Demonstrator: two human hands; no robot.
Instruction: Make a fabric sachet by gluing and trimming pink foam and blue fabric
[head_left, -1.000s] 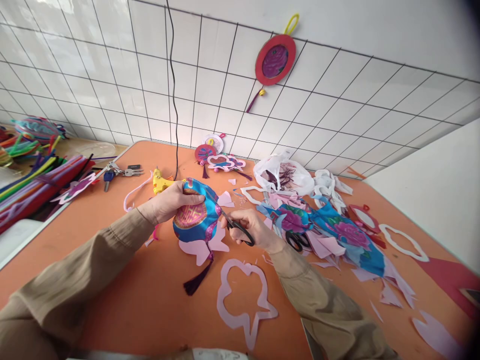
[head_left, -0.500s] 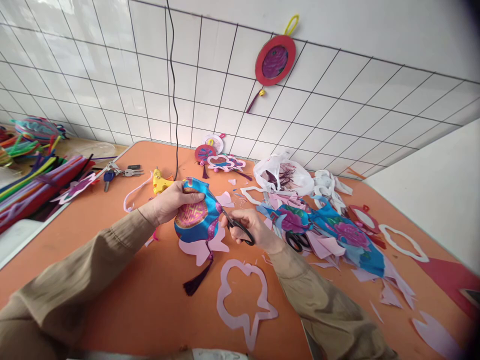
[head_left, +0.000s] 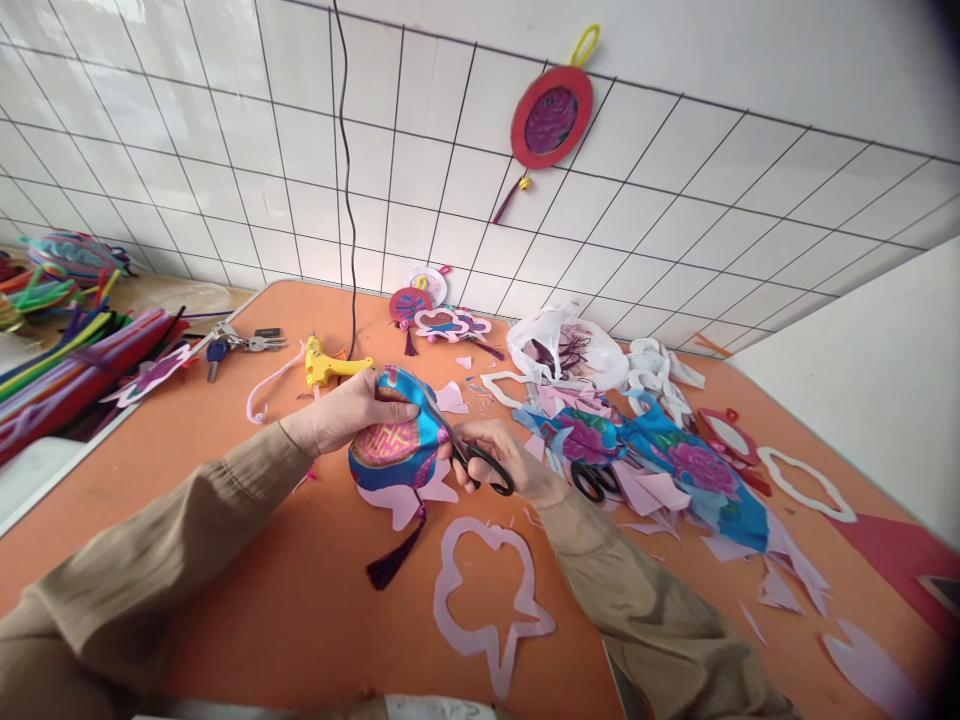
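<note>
My left hand pinches the upper left edge of a shiny blue fabric piece with a pink and gold round pattern. My right hand is closed around black-handled scissors, whose blades lie at the fabric's right edge. The handles are spread apart. Under the fabric lies a pink paper cutout, partly covered. A dark purple tassel trails below it on the table. Nearer to me rests a pink flower-shaped paper frame.
A yellow glue gun stands behind my left hand, with keys farther left. To the right are fabric scraps, a second pair of scissors and a white plastic bag. Finished ornaments sit by the tiled wall.
The fabric's top edge has dipped and tilted, with my left hand shifting slightly right and down. The scissors' blades have swung open wider, reaching farther up along the fabric edge.
</note>
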